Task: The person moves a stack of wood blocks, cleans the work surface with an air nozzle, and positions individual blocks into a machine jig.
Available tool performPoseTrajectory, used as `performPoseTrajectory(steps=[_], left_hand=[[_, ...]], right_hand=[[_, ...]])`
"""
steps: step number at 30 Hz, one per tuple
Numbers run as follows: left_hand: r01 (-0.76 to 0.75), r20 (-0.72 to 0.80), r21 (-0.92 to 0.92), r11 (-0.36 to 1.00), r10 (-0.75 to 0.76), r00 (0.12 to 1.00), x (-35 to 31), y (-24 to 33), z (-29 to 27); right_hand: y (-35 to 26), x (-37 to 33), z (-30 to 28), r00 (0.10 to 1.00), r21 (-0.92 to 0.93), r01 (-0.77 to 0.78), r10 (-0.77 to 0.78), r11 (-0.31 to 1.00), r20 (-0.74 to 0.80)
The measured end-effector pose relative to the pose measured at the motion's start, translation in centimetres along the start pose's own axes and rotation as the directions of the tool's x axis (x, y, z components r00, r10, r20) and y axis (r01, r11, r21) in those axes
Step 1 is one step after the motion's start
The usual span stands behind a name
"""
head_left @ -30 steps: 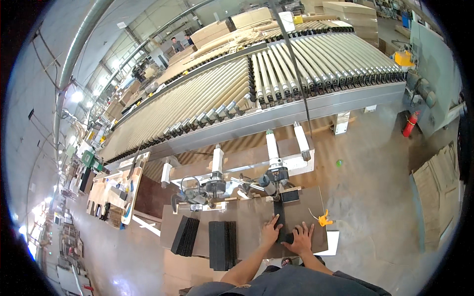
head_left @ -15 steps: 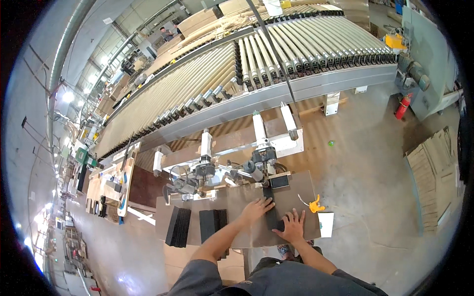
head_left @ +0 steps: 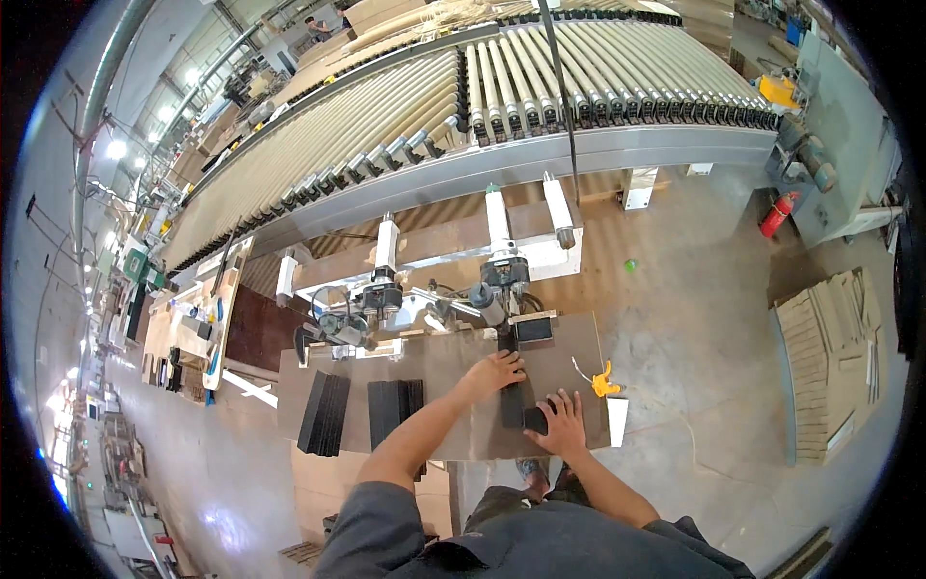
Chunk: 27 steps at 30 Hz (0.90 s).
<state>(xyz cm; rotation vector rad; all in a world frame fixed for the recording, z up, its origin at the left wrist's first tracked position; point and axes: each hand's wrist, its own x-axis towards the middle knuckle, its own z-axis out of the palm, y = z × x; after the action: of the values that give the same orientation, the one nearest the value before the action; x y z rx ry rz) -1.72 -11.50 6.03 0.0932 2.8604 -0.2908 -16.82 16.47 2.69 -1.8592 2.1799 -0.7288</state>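
A long dark strip (head_left: 511,407) lies lengthwise on the brown worktable (head_left: 453,425), its far end at a motorised machine head (head_left: 503,275). My left hand (head_left: 492,374) rests on the strip near that end, its fingers stretched over the surface. My right hand (head_left: 563,425) is nearer to me, at the strip's right side. Its fingers are spread, and its thumb side touches a small black block (head_left: 535,419) beside the strip. The palm partly hides this block. Another short black piece (head_left: 533,330) sits at the table's far edge, right of the machine head.
Two stacks of dark strips, one (head_left: 324,415) farther left and one (head_left: 391,410) by my left forearm, stand on the table. A yellow air gun (head_left: 606,380) is at its right edge. Beyond runs a roller conveyor (head_left: 598,82). Flat brown panels (head_left: 830,362) are stacked at right.
The view has shifted, so the table appears farther left and higher. My right hand and the small block look slightly farther up along the strip. My left hand stays on the strip.
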Motion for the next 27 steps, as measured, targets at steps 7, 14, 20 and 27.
performPoseTrajectory(steps=[7,14,20,27], left_hand=[[0.22,-0.041,-0.346,0.912,-0.249,0.968,-5.4,-1.1,-2.4],[0.638,0.226,-0.698,0.324,-0.746,0.626,-7.9,9.6,-5.4],[0.726,0.371,-0.683,-0.079,-0.894,0.252,-4.4,12.2,-3.0],[0.659,0.189,-0.752,0.025,-0.949,0.252,1.9,10.0,-2.0]], right_hand=[[0.3,1.2,0.1,0.999,0.005,-0.002,0.002,1.0,-0.034],[0.6,-0.3,0.6,0.997,0.003,-0.059,0.058,0.998,0.055],[0.1,0.2,1.8,0.994,-0.081,-0.058,0.065,0.995,0.084],[-1.4,0.6,1.4,0.997,-0.057,-0.069,0.07,0.996,0.025]])
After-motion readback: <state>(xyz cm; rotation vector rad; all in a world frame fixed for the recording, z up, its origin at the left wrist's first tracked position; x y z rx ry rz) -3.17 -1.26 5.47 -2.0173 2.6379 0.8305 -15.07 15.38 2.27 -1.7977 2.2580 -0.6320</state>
